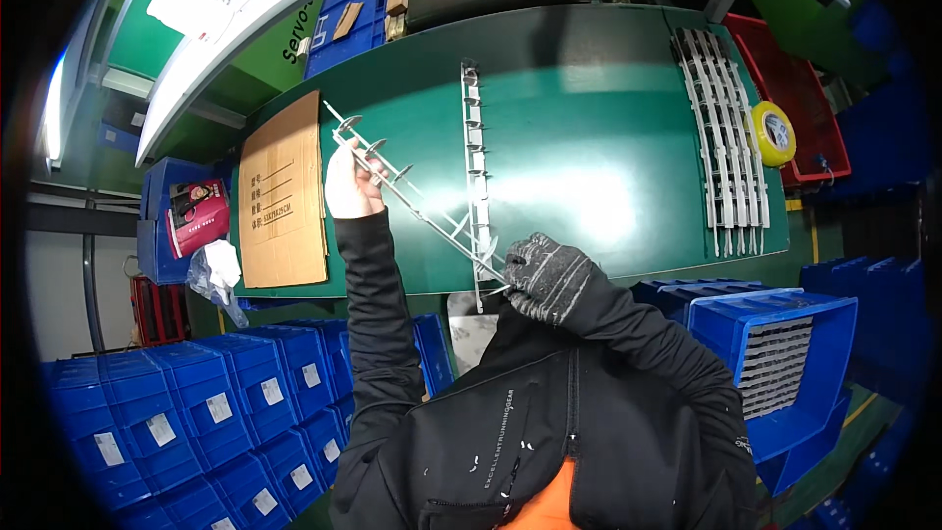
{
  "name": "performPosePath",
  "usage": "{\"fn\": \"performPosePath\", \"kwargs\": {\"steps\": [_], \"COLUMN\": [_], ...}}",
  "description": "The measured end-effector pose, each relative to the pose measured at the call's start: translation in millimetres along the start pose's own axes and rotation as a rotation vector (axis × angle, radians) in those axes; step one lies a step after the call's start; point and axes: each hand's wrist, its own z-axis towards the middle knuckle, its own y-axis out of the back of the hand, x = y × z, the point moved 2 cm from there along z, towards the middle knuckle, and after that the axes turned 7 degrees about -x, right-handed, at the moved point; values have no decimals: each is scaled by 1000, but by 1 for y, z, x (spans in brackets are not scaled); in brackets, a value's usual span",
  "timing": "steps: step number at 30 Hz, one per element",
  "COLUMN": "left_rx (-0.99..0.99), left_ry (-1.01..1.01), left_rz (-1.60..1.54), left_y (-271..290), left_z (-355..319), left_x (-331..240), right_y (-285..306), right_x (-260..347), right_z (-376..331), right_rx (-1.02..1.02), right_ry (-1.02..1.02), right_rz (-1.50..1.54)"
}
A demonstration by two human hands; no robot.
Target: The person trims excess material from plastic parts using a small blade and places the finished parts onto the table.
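Note:
A long, thin metal strip with small upright tabs (420, 194) runs slantwise between my hands, raised above the green table. My bare left hand (351, 185) is closed around its upper part, thumb and fingers pinching it. My right hand (546, 279), in a dark grey striped glove, grips the lower end near the table's front edge, its fingers curled. Just beyond, a similar straight strip (475, 142) lies lengthwise on the table, and the held strip crosses over its near end. Several more such strips (721, 142) lie side by side at the right.
A flat cardboard sheet (283, 198) covers the table's left end. A yellow tape roll (773, 134) sits beside the right-hand strips, by a red bin (810, 128). Blue crates (211, 402) stack at the lower left. Another blue crate (834, 334) at right holds strips.

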Motion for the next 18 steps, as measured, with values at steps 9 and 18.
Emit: {"fn": "performPosePath", "kwargs": {"steps": [9,18], "left_rx": [95,387], "left_ry": [-483,249], "left_rz": [235,553], "left_y": [-47,-53], "left_z": [-58,-104], "left_x": [-148,6], "right_y": [22,12], "right_x": [-33,-13], "right_z": [-10,3], "right_rx": [-710,-311], "right_ry": [-544,-297], "right_rz": [983,429]}}
